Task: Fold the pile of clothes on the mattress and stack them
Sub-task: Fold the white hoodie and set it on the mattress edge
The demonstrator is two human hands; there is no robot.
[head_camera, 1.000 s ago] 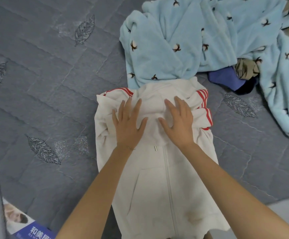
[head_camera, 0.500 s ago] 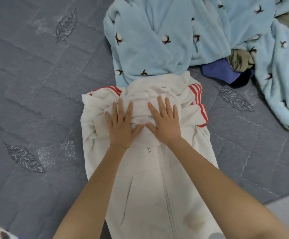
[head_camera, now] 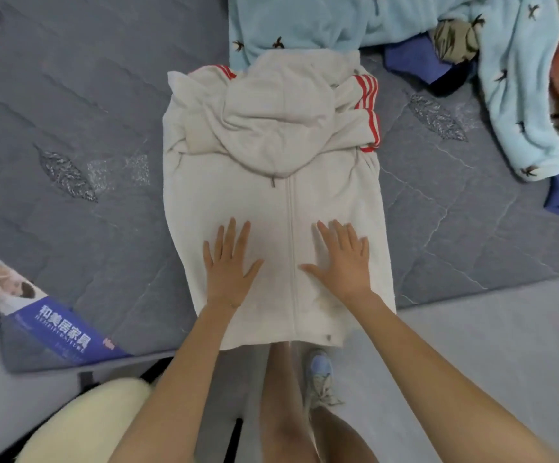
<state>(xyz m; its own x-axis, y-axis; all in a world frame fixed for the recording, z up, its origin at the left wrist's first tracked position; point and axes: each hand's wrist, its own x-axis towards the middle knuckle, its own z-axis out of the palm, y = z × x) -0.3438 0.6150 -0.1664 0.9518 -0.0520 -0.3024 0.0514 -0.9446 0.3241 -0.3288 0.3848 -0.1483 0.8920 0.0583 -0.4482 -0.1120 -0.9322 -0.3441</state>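
Observation:
A cream zip-up hoodie (head_camera: 271, 182) with red-striped sleeves lies front up on the grey mattress (head_camera: 81, 111). Its sleeves are folded in and its hood is laid down over the chest. My left hand (head_camera: 229, 262) lies flat on the lower front, left of the zip. My right hand (head_camera: 343, 259) lies flat to the right of the zip. Both have straight, spread fingers and hold nothing. The pile of unfolded clothes (head_camera: 465, 45) sits at the far right, topped by a light blue fleece garment (head_camera: 304, 18).
The hoodie's hem hangs over the mattress's near edge. A printed label (head_camera: 57, 322) marks the mattress's near left corner. Grey floor lies on the right. My leg and shoe (head_camera: 319, 372) stand below the hem. A pale cushion (head_camera: 81, 426) is at the bottom left.
Both hands have slid from the hood down toward me to the lower front of the hoodie. The hood now lies flat and uncovered.

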